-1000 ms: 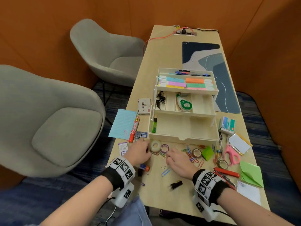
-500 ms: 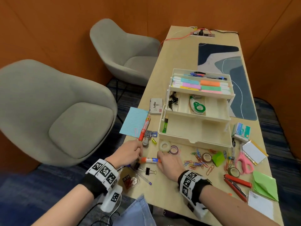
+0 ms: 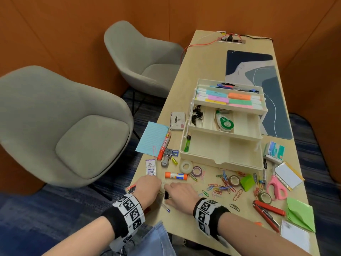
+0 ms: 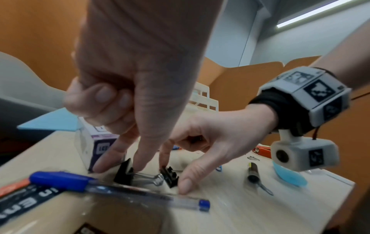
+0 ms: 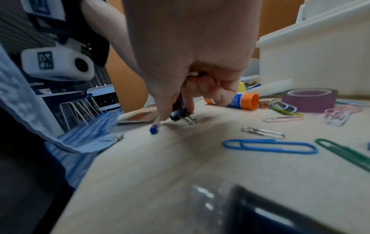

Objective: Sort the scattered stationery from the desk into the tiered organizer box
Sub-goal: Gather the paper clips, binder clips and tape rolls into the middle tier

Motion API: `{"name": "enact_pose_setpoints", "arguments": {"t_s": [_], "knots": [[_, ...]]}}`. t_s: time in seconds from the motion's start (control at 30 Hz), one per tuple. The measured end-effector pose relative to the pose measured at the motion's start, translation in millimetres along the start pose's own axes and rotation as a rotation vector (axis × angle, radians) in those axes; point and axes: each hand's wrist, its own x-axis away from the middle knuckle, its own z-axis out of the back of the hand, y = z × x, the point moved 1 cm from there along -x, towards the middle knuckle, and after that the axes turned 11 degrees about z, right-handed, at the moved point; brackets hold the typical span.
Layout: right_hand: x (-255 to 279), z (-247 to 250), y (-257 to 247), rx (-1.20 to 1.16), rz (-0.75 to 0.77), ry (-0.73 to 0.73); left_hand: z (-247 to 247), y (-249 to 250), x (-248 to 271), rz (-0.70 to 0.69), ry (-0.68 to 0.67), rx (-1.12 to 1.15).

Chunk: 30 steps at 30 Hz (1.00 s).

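Two black binder clips lie close together on the near left part of the desk [image 3: 184,224], and both hands work on them at once, which is where the risk is in my judgement. These clips are small and smooth, so one could slip from the fingertips and jump over the near edge of the desk, which is just beside them (the blue pen [image 4: 112,188] lies there too and could be knocked off). The right hand [image 3: 181,195] already keeps something small and metallic, probably another clip, inside its curled last fingers, as the right wrist view shows; picking one more could make the first one fall. In the left wrist view the left hand [image 4: 128,88] has its thumb and one finger stretched down and slightly apart, one on each side of the left binder clip [image 4: 125,173], touching or almost touching its black body; I cannot tell if they already squeeze it, and its other fingers are curled up. The right hand's forefinger tip presses on the top of the right binder clip [image 4: 170,175] and the thumb comes down just in front of it, not yet closed on it. The tiered organizer box [image 3: 221,157] stands open further away to the right, with black clips already in the left compartment of its middle tier.
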Motion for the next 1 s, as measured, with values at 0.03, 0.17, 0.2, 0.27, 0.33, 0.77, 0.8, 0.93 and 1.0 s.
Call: {"name": "enact_pose_setpoints", "arguments": {"t_s": [0.03,0.17,0.2,0.27,0.33,0.77,0.8,0.93,1.0], "knots": [[0.0,-0.1,1.2,-0.009,-0.005,0.001,0.4,2.3,-0.2,-0.005,-0.005,-0.012],[8.6,-0.8,11.3,-0.033,-0.043,0.023,-0.6,12.3,-0.1,-0.020,-0.019,-0.044],[12.8,-0.9,15.1,-0.033,-0.050,0.026,0.0,14.6,0.1,-0.020,-0.018,-0.042],[23.5,-0.2,23.9,-0.044,-0.066,0.038,1.9,17.8,0.0,-0.017,-0.011,-0.026],[37.1,1.7,31.8,-0.056,-0.082,0.059,3.3,20.6,-1.8,-0.020,-0.019,-0.007],[105.6,22.8,63.3,-0.221,-0.367,0.354,92.3,10.1,-46.7,-0.179,-0.063,0.345],[107.9,23.5,64.8,-0.234,-0.394,0.365,109.5,6.2,-57.9,-0.156,0.023,0.442],[113.1,24.1,72.4,-0.247,-0.447,0.396,161.2,2.6,-99.3,-0.047,0.303,0.784],[112.5,26.9,74.3,-0.264,-0.452,0.389,173.5,8.5,-115.9,-0.028,0.349,0.833]]}}
